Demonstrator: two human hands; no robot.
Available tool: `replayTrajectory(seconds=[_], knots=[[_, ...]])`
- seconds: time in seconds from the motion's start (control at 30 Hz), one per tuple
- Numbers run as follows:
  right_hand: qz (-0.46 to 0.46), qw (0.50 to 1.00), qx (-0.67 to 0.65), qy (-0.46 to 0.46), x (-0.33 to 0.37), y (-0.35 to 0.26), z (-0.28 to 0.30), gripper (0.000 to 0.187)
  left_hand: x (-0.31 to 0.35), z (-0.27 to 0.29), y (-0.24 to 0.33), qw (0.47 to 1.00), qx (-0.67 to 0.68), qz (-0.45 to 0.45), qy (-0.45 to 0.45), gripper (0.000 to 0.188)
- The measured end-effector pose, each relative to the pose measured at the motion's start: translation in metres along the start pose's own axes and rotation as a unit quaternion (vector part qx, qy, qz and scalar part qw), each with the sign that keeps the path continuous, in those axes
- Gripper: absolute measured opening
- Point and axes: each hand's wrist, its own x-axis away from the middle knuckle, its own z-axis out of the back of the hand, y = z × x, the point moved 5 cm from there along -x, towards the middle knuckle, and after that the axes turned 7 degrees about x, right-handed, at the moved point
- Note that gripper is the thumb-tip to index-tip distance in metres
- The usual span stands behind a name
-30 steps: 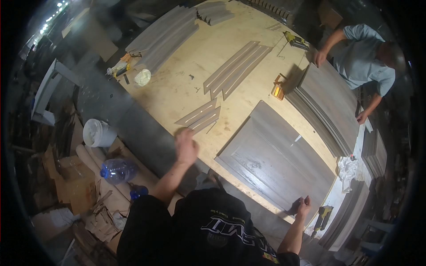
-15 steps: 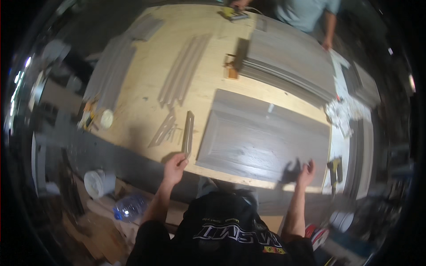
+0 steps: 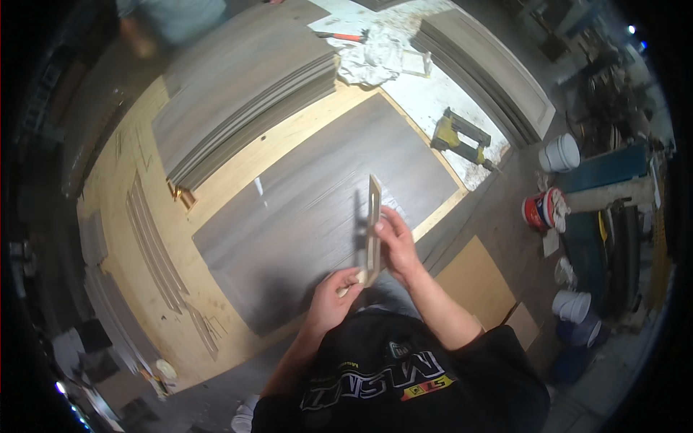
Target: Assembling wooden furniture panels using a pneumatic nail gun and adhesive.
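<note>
My left hand point(image 3: 335, 297) pinches the lower end of a short grey-brown wood moulding strip point(image 3: 374, 193), where pale wood shows by the fingers. Higher up the same strip, my right hand point(image 3: 396, 244) grips its right edge between thumb and fingers. The strip stands nearly upright in front of my body, above the near edge of a large grey-brown wood panel point(image 3: 310, 195). That panel lies flat on the pale worktable point(image 3: 220, 289), and the strip throws a shadow on it.
A yellow-black nail gun point(image 3: 456, 137) lies right of the panel, near crumpled white rags point(image 3: 372, 58). Behind stands a stack of panels point(image 3: 249, 79), with a blurred person point(image 3: 173, 22) beyond. Long moulding strips point(image 3: 153, 245) lie at left. Buckets point(image 3: 559, 153) stand at right.
My view has swung to the right. The strip, held by the left hand alone before, is now over the panel's near edge with my right hand gripping it too.
</note>
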Motion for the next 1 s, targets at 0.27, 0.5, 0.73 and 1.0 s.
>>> replayTrajectory(seconds=[0.27, 0.5, 0.73, 1.0], knots=[[0.206, 0.813, 0.54, 0.071, -0.079, -0.049, 0.048, 0.05, -0.173, 0.007, 0.037, 0.905, -0.345, -0.213, 0.129, 0.038], [0.225, 0.802, 0.551, 0.053, -0.115, -0.023, 0.039, 0.049, -0.271, 0.006, 0.012, 0.92, -0.351, -0.146, 0.094, 0.032], [0.242, 0.788, 0.56, 0.085, -0.123, -0.013, 0.037, 0.046, -0.277, 0.01, 0.005, 0.932, -0.329, -0.12, 0.096, 0.029], [0.222, 0.798, 0.556, 0.067, -0.122, -0.018, 0.035, 0.048, -0.279, 0.013, 0.004, 0.933, -0.335, -0.118, 0.062, 0.028]])
